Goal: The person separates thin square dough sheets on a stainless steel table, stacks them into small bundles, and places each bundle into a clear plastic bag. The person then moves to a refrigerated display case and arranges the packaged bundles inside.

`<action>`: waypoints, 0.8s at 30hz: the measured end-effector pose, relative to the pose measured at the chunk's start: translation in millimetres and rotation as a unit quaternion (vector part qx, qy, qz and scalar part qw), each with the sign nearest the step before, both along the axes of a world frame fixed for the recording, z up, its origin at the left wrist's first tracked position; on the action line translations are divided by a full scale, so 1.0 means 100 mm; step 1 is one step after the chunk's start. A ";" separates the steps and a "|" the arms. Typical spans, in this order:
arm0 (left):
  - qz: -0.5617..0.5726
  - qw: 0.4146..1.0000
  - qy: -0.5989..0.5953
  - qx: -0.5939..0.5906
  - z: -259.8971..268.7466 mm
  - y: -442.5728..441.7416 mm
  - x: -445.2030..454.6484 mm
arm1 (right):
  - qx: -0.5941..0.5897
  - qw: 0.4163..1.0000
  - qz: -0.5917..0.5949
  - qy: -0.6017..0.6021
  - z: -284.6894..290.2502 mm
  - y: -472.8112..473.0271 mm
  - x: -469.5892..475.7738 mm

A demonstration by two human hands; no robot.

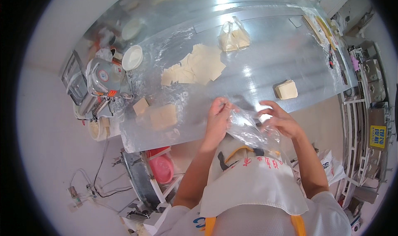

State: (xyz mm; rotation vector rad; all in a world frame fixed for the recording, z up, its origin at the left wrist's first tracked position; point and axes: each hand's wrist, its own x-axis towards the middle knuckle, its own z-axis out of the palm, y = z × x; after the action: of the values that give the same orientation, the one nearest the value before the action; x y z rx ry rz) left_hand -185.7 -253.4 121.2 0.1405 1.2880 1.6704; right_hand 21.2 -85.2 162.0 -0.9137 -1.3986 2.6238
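Observation:
My left hand [219, 116] pinches the gathered edge of a clear plastic bag [248, 127] above the table's front edge. To its right, my right hand [281, 121] has its fingers spread beside the bag's film. That hand is slightly blurred, and whether its fingertips touch the film is unclear. A stack of square dough wrappers [287, 90] lies on the metal table [248, 90] beyond my right hand. Left of my left hand sits another square stack of dough wrappers [164, 116], with a smaller stack [141, 106] beside it.
Loose dough sheets [202, 65] overlap mid-table. Behind them stands a tied plastic bag of wrappers [235, 37]. A dough-rolling machine [102, 80] and a white bowl [132, 57] occupy the left end. Wooden sticks [325, 32] lie far right. A metal rack [351, 136] stands at right.

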 end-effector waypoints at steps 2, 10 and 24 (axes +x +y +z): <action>-0.058 0.998 0.023 0.005 0.15 0.17 -0.01 | 0.165 0.981 0.101 -0.025 -0.08 0.07 -0.27; -0.048 0.712 0.679 -0.175 -0.78 -0.18 0.02 | 0.557 0.795 -0.037 -0.239 -0.56 0.41 -0.27; 0.122 0.910 0.331 -0.217 -0.65 0.07 -0.19 | 0.557 0.822 0.103 -0.060 -0.54 0.34 0.01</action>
State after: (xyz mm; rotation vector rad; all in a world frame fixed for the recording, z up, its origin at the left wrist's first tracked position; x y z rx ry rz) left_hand -204.4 -246.6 56.4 0.3047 2.2411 1.5423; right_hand 22.6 -51.5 108.3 -0.7176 -2.6312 1.2888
